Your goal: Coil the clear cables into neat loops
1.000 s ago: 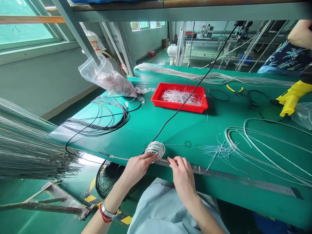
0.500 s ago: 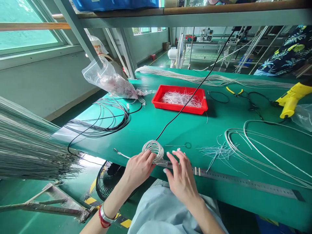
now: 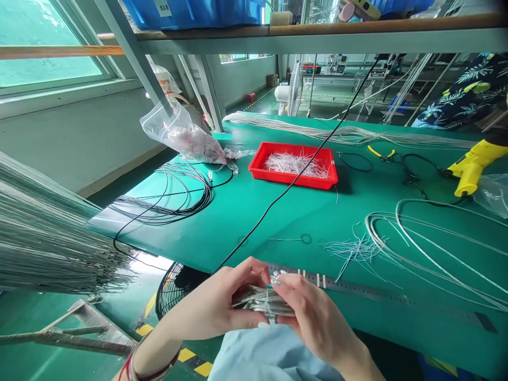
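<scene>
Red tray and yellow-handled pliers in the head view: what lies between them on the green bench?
In the head view, a small loop of thin black wire lies on the green bench, between the red plastic tray and the yellow-handled pliers.

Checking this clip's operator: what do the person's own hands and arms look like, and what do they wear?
The left hand and right hand are ungloved, with pale-tipped fingernails. The left wrist wears a silver bangle and a red cord. The forearms show no sleeves. A pale blue garment lies below them.
</scene>
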Demonstrator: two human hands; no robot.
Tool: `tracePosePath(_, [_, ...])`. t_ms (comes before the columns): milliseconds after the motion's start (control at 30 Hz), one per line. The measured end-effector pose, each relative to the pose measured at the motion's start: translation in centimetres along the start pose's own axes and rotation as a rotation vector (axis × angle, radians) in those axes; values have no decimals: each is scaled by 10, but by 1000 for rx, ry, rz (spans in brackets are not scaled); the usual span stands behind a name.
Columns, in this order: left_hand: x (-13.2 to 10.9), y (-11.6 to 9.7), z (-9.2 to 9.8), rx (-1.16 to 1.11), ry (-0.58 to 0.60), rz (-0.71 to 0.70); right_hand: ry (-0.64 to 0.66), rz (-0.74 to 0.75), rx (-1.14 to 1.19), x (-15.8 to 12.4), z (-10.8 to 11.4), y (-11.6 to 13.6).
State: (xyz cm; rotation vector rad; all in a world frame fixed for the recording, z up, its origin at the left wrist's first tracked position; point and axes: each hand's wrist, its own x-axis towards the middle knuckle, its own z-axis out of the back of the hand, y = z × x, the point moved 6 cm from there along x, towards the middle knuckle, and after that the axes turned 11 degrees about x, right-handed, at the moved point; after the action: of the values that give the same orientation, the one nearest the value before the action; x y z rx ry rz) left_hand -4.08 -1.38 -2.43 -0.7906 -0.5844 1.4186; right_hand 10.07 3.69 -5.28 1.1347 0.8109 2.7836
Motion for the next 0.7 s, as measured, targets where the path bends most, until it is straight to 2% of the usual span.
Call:
tracePosePath(67, [-1,-5,2,53,-52,-23,-48,-45,63,-4,7,1])
tracePosePath(200, [-4,-23,4,552,-304,-147,-157,-85,73,-7,15,3])
tracePosePath(267, [-6,-31,-3,650,-397,-222,-179,-116,92,-7,15,4])
tracePosePath(333, [-7,-32,-12,527,-399,-249,-206,-152,123,-7,17,8])
tracePosePath(467, [-7,-23,-25,140,-372,-140,-246,-273,127,-13,17,10])
tracePosePath(600, [-7,-25,-26,42,-408,-114,-254,-325,144,-20,13,12])
tracePosePath(700, [-6,-24,-29,-51,-398,-96,-308,-393,176,-22,11,14])
